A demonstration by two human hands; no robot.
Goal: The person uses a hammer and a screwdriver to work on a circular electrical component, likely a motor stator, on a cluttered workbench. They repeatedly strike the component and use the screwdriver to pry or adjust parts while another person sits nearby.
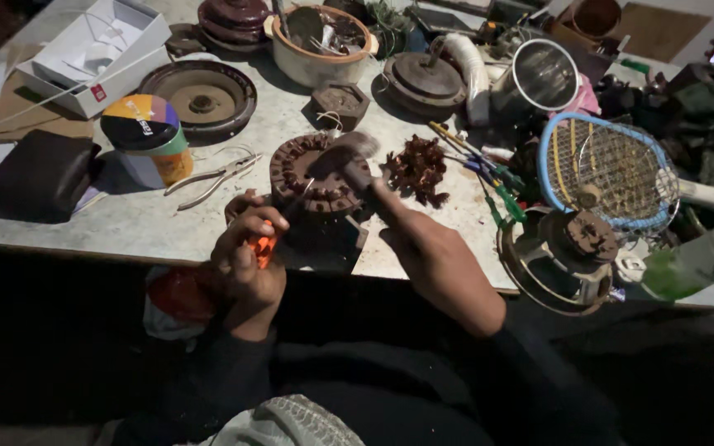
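Hands first, closest to the camera: the left hand (245, 252) has its grip wrapped tight around an orange-handled screwdriver (268, 244), whose dark shaft angles up towards the round motor stator (311, 173). Right beside it, the right hand (431, 248) is clenched on the handle of a hammer (349, 161), and the blurred hammer head hangs over the stator's top edge. That stator, a brown ring with slots round its rim, sits propped on a dark block near the front edge of the counter (150, 223).

Just right of the stator lies a heap of reddish copper wire scraps (419, 169). Left of it, a pair of pliers (212, 180) lies flat, and beyond those stands a can with a multicoloured lid (146, 132). A dark pouch (39, 173) rests at the far left.

On the right, green-handled screwdrivers (497, 190) fan out beside a blue-framed racket-shaped swatter (609, 169), with a round fan housing (559, 256) near the counter edge.

Further back: a dark round disc (200, 97), a white open box (92, 54), a cream bowl (320, 45) full of odd parts.
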